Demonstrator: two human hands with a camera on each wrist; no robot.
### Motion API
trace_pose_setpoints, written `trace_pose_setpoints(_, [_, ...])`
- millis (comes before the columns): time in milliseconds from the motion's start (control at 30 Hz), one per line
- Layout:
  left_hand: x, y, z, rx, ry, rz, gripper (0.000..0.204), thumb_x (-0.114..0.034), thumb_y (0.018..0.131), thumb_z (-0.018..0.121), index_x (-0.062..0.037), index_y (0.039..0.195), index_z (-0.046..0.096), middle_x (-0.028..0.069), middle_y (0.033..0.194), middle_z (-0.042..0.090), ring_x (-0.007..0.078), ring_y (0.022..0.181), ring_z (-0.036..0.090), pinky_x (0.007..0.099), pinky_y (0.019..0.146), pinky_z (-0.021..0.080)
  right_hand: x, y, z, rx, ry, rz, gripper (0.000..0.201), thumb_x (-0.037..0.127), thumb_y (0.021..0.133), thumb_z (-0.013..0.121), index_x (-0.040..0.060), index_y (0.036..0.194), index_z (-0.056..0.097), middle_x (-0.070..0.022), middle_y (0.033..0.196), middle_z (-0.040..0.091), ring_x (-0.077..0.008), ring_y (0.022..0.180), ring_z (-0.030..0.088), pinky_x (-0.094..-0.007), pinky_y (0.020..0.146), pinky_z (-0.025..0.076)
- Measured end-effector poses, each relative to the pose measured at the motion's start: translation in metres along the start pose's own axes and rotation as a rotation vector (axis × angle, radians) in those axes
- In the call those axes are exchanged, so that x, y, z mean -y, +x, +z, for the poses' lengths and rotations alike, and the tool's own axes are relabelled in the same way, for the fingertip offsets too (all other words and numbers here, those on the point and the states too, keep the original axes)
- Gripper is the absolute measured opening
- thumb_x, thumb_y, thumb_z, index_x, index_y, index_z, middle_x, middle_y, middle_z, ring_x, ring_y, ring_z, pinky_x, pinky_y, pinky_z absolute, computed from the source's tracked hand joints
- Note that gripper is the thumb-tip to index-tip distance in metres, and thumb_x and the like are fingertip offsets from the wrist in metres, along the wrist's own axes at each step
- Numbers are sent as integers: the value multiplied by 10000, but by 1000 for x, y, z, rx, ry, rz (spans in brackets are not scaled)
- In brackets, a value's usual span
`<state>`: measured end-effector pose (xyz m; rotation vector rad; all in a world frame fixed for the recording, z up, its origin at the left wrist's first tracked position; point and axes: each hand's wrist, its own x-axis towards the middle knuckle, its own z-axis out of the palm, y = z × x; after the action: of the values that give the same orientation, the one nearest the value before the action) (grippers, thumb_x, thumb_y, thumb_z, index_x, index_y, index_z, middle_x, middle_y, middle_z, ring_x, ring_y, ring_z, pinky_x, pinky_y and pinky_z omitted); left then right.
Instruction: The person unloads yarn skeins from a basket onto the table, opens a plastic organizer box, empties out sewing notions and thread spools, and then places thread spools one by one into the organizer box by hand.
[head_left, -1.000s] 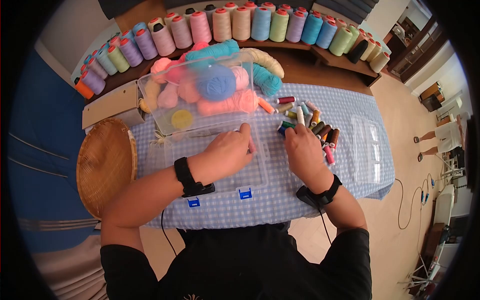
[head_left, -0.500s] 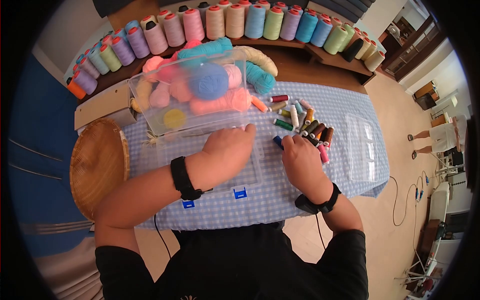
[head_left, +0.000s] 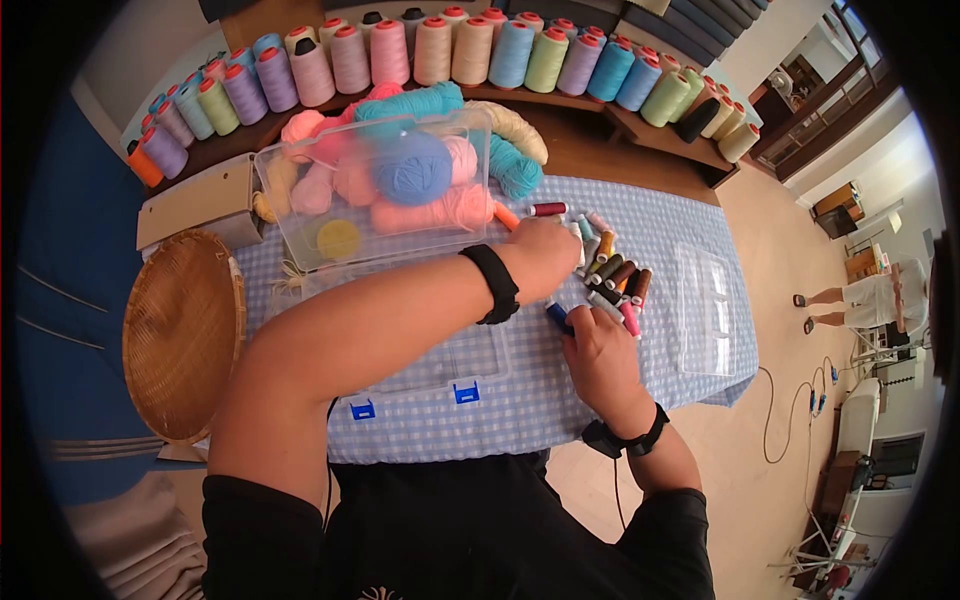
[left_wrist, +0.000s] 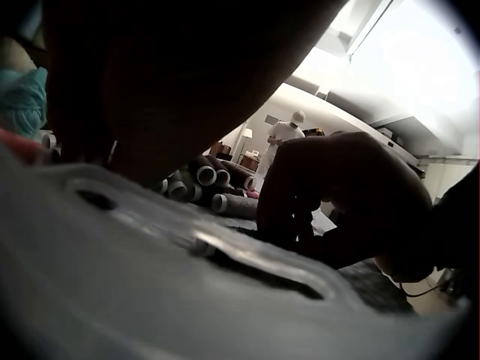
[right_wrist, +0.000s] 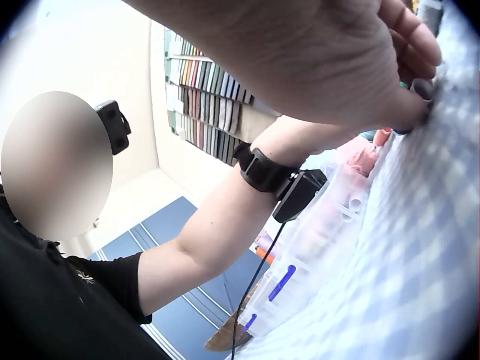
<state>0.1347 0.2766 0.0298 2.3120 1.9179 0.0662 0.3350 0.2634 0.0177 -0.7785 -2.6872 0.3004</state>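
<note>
The left hand (head_left: 543, 262) reaches over the left side of a pile of thread spools (head_left: 604, 270), its fingertips hidden from the head view. A white spool (head_left: 578, 252) stands out right beside those fingers. Nearer the body, the right hand (head_left: 606, 366) pinches a dark blue thread spool (head_left: 559, 318) low at the cloth. The right wrist view shows the thumb against a spool's end (right_wrist: 422, 91). Under the left forearm lies the clear plastic box (head_left: 480, 372), its lid (head_left: 372, 240) raised and blue clasps (head_left: 467, 392) at the front.
Balls and skeins of yarn (head_left: 415, 170) lie behind the lid. A wicker basket (head_left: 185, 335) and a cardboard box (head_left: 200, 212) are at the left. On the right rests a clear tray (head_left: 705, 310). Large thread cones (head_left: 432, 52) line the back shelf. Another person (head_left: 880, 295) stands farther off.
The left hand has left the clear box, where it held a pink spool, and moved right to the thread spools. The right hand has drawn the blue spool away from the pile, toward the body.
</note>
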Motion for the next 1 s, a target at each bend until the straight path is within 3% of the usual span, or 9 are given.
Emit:
trace_pose_setpoints(67, [11,-8,9,-194,-94,105,221,-27,805,662,12,1019,625,173,913,704,364,872,706,482,756,559,0,3,-2,25,-15,19,207,14,798,718,35,956,587,-158,867,638,-384,812,645,-481,696,511])
trace_pose_setpoints(167, [2,-48,-31,-320,-196,-32,244,-25,811,647,25,1040,580,213,867,682,408,848,688,512,744,539,5,10,-16,-4,27,32,196,34,824,695,49,981,579,-159,877,632,-381,836,642,-478,727,504])
trace_pose_setpoints(300, [10,-117,-70,-310,-370,-236,280,-45,829,631,15,1072,506,263,886,660,461,854,654,532,730,504,29,28,-34,-85,167,-73,208,46,821,713,40,987,588,-159,857,628,-382,810,641,-473,705,500])
trace_pose_setpoints(467, [24,-172,-39,-261,-319,-375,279,-76,840,646,-3,1061,494,245,843,663,473,833,647,550,721,491,72,54,-22,57,216,-278,236,22,800,702,6,1000,579,-174,863,648,-374,792,665,-450,706,546])
trace_pose_setpoints(533, [27,-175,-22,-130,-302,-443,257,-79,845,649,4,1029,490,247,823,665,483,830,646,554,719,495,84,66,-9,107,187,-324,219,21,799,674,-7,990,569,-184,869,650,-365,799,675,-440,705,561])
trace_pose_setpoints(733, [36,-168,10,-163,-374,-371,288,-114,863,683,39,1002,483,269,839,675,478,843,663,551,737,515,93,90,28,262,-2,-398,189,-6,776,676,-4,944,590,-186,865,675,-351,859,706,-392,751,590])
trace_pose_setpoints(833, [40,-166,9,-159,-388,-348,335,-158,871,709,40,1015,479,268,855,677,475,853,666,552,747,518,83,87,25,245,27,-470,146,21,801,687,0,917,600,-183,850,668,-360,855,696,-417,748,578])
trace_pose_setpoints(900, [38,-166,6,-151,-397,-344,356,-170,868,718,40,1025,478,272,862,675,477,858,665,552,750,518,74,80,10,172,177,-429,142,80,824,720,16,909,625,-163,865,663,-358,846,682,-436,751,561])
trace_pose_setpoints(1000, [32,-160,-5,-113,-401,-343,376,-180,866,726,42,1041,477,280,872,672,480,867,664,550,757,518,51,76,-16,-28,78,-260,242,95,778,804,44,992,701,-130,929,673,-368,876,664,-455,755,544])
